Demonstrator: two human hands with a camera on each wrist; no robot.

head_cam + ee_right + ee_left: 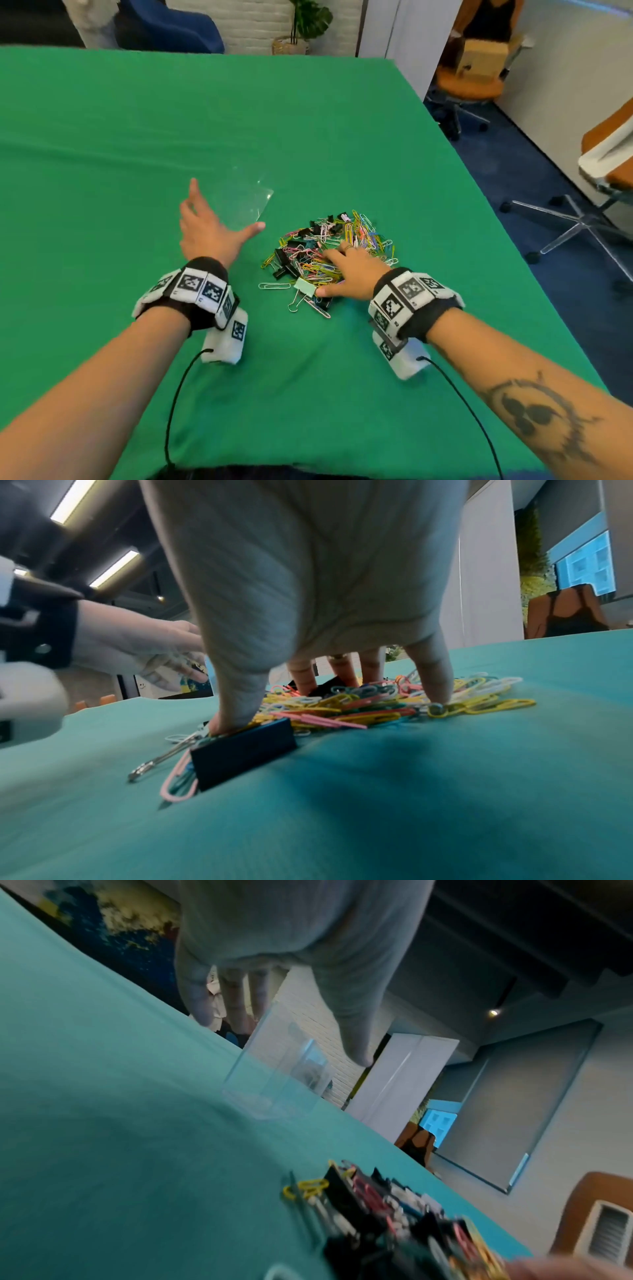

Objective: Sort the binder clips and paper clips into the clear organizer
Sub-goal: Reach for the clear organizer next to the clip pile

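Observation:
A mixed pile of coloured paper clips and black binder clips (329, 253) lies on the green cloth. My right hand (346, 270) rests spread on the pile with fingers straight, thumb pressing near a mint binder clip (305, 287). In the right wrist view the thumb sits on a dark binder clip (243, 750) and the fingertips (435, 693) touch the paper clips (342, 710). The clear organizer (243, 202) stands left of the pile. My left hand (209, 226) hovers open at its near side, fingers spread; in the left wrist view the organizer (274, 1074) is just beyond the thumb.
The green-covered table (137, 137) stretches far and left. Its right edge runs diagonally, with office chairs (582, 212) and a cardboard box (483, 58) on the floor side. A single white paper clip (274, 285) lies apart at the pile's near left.

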